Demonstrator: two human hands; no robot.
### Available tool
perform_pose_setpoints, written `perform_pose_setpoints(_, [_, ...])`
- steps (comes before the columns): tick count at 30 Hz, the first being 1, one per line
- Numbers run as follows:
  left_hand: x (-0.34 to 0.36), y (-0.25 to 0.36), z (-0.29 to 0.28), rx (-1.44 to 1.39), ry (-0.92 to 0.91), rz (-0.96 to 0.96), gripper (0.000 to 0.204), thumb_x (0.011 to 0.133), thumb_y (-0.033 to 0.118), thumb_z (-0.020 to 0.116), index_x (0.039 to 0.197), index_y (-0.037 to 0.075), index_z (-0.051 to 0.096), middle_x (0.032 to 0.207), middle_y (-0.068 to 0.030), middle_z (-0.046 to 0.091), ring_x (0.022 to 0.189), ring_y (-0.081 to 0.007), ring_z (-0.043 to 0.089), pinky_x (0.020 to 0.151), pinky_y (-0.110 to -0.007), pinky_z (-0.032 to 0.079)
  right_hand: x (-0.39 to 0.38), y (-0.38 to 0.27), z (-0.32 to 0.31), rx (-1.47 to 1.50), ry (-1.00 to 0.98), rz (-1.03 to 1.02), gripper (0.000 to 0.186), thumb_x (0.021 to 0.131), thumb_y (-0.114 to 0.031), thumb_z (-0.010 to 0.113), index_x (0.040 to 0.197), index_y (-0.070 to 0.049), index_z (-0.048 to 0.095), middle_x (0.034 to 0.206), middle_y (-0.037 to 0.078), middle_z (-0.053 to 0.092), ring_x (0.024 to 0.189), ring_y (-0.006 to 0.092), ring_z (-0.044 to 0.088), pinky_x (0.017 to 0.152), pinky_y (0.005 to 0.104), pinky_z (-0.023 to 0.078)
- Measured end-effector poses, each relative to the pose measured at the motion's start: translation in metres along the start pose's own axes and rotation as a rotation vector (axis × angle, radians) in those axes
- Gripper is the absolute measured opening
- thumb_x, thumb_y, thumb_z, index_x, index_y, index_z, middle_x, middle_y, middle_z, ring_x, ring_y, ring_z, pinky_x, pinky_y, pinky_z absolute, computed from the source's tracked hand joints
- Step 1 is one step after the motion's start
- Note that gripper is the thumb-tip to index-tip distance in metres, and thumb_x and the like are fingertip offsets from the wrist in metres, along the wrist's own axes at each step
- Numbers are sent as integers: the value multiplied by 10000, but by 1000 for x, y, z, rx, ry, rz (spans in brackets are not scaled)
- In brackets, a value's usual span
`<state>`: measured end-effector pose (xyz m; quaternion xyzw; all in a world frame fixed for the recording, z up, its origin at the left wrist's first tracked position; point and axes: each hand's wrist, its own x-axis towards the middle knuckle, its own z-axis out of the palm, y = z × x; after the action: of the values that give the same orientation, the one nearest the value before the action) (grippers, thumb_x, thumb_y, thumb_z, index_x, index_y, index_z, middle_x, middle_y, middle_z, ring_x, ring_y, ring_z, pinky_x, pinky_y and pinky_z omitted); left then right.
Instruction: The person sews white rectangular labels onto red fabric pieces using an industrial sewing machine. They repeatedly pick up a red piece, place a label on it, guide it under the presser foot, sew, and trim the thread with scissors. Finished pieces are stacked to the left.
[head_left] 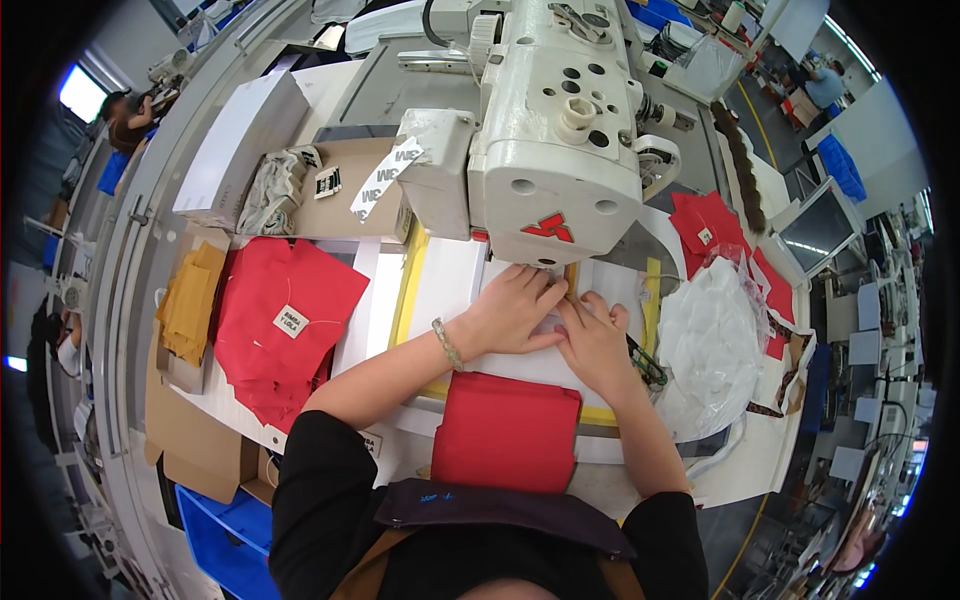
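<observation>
Both hands rest on the white bed under the head of a large white sewing machine [555, 165]. My left hand [515, 315], with a bracelet at the wrist, lies palm down with its fingers stretched toward the machine and its thumb pointing right. Close beside it, my right hand [597, 345] has its fingers spread and reaching in from the right. Their tips meet near a narrow tan strip [571, 277] below the machine head. Whatever lies beneath the fingertips is hidden. Nearer my body, a stack of folded red fabric [506, 430] sits at the front edge.
Red fabric pieces with a white label [290, 305] lie left, beside a box of orange-yellow pieces [190, 305]. Behind them stands a cardboard tray [350, 190]. A clear plastic bag of white pieces [710, 350] and more red fabric [705, 230] lie right. A blue crate [220, 540] stands lower left.
</observation>
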<state>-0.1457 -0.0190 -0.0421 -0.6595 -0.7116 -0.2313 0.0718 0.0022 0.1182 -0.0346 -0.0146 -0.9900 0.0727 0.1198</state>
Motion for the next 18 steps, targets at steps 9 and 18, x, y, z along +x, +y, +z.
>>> perform_pose_setpoints(9, [1,-10,-5,-18,-88,24,577,771,298,704,1247,34,510,1199,-166,582,1044,-290,587,921,-396,441,2,-5,1,-42,42,25,444,836,-204,636,1259,-103,548,1259,17,604,1147,223,493,880,441,314])
perform_pose_setpoints(18, [-35,68,-49,-363,-189,145,137,774,181,736,841,122,632,894,-10,544,910,-184,523,792,-331,386,-26,-5,-46,77,-66,62,434,808,-208,693,1221,-97,617,1259,29,636,1094,199,534,893,422,323])
